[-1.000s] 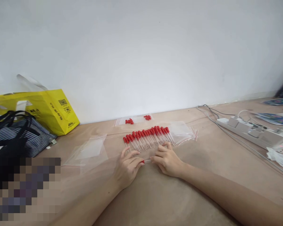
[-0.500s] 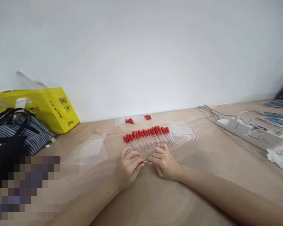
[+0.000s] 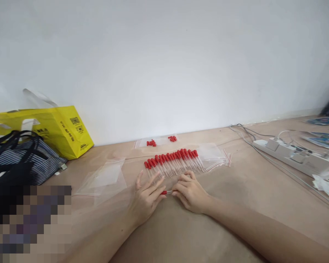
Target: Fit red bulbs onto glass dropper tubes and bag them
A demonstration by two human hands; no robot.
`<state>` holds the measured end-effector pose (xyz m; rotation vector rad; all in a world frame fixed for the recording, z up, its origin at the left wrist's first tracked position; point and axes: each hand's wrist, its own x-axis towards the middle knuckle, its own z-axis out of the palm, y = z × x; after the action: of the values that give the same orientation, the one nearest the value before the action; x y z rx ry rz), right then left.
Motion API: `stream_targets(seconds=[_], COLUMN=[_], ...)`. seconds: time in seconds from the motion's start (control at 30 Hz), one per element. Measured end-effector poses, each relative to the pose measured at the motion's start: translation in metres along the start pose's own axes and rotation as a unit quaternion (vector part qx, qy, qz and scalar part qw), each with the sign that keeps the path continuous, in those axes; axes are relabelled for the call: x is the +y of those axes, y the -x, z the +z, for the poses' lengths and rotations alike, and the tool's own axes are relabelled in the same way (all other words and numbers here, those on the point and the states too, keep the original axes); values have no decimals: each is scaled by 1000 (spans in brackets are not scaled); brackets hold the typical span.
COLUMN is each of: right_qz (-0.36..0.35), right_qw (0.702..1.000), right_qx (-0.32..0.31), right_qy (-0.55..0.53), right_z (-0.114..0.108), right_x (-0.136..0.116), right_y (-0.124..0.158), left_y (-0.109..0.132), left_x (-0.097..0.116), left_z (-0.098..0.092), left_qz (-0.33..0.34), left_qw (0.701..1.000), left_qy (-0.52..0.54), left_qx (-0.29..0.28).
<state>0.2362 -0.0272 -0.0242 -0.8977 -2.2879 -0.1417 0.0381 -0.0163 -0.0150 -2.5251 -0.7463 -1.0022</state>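
A glass dropper (image 3: 169,192) with a red rubber bulb lies crosswise between my two hands, just above the table. The thumb and forefinger of my left hand (image 3: 146,200) pinch its bulb, while the other fingers stretch out loosely. My right hand (image 3: 191,193) has its curled fingers around the clear tube, hiding the far end. Just beyond my hands, a slanted row of red-bulbed droppers (image 3: 178,156) lies side by side, tubes toward me. Farther back, two small heaps of loose red bulbs (image 3: 151,143) rest on a clear bag.
Clear zip bags (image 3: 105,178) lie on the left, with more zip bags (image 3: 214,157) right of the row. A power strip (image 3: 272,149) with chargers and cables sits at right, near a crumpled tissue (image 3: 326,186). A yellow bag (image 3: 79,140) and striped bag (image 3: 48,159) stand left.
The view has shifted slightly. My left fingers have loosened and spread a little, and more of the red bulb shows. My right hand keeps its hold on the tube.
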Motion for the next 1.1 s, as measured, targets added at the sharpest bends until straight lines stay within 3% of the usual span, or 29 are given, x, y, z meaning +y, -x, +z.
stream_targets(seconds=[0.2,0.57,0.93,1.1], right_qz=[10,9,12,16], right_qw=[1000,999,999,1000], right_qx=[-5,34,32,25], right_qy=[2,-21,-26,-8], right_z=[-6,2,4,-1], right_x=[7,11,9,12], right_y=[7,4,2,2], left_y=[0,0,0,0], left_x=[-3,3,0,-6], left_z=[-6,2,4,-3], left_qz=[2,-47,-36,-39], left_qw=[999,999,999,996], left_qy=[-45,-8,2,-43], left_qx=[-27,6,-16,-70])
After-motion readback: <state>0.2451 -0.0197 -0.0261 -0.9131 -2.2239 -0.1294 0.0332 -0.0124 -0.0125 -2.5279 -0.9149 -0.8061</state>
